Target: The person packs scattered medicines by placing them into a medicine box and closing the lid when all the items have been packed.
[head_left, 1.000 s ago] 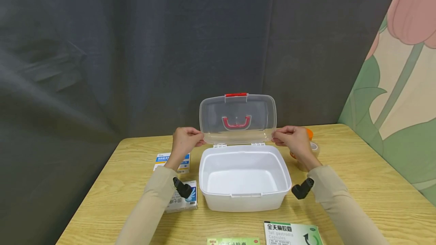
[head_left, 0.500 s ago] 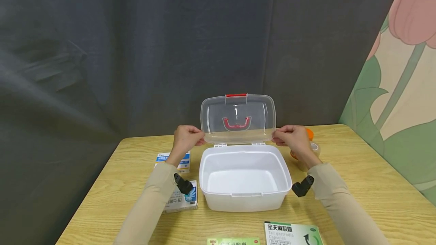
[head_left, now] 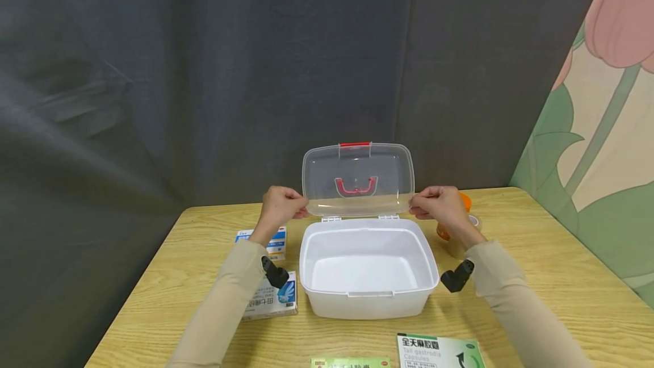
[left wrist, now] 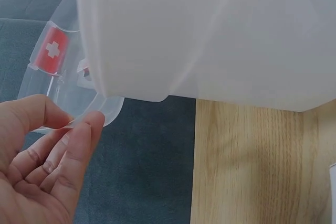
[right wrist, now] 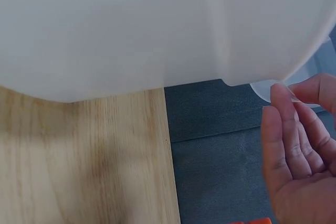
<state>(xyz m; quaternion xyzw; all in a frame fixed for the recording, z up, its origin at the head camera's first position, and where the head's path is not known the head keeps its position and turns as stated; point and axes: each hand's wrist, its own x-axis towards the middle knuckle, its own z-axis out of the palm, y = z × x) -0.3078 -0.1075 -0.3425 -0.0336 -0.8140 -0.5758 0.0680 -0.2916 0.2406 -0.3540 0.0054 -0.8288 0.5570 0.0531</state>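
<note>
A white plastic storage box (head_left: 370,303) stands on the table with nothing inside. Its clear lid (head_left: 327,169), with a red handle and red latch, is tilted up on the back hinges. My left hand (head_left: 278,207) pinches the lid's lower left corner between thumb and fingers. At the opposite corner, my right hand (head_left: 440,207) pinches the lid the same way. In the left wrist view the red latch (left wrist: 51,50) bears a white cross. The right wrist view shows thumb and fingertips meeting at the lid's edge (right wrist: 262,92).
Left of the box lie a blue-and-white medicine box (head_left: 277,245) and a grey-white one (head_left: 271,306), both partly behind the left arm. A green box (head_left: 350,362) and a white-green capsule box (head_left: 439,351) lie in front. An orange-capped bottle (head_left: 465,202) and tape roll (head_left: 475,222) stand behind the right hand.
Almost nothing differs. Both hands keep their pinch on the lid, which stays raised; the left hand and both forearms shift very slightly.
</note>
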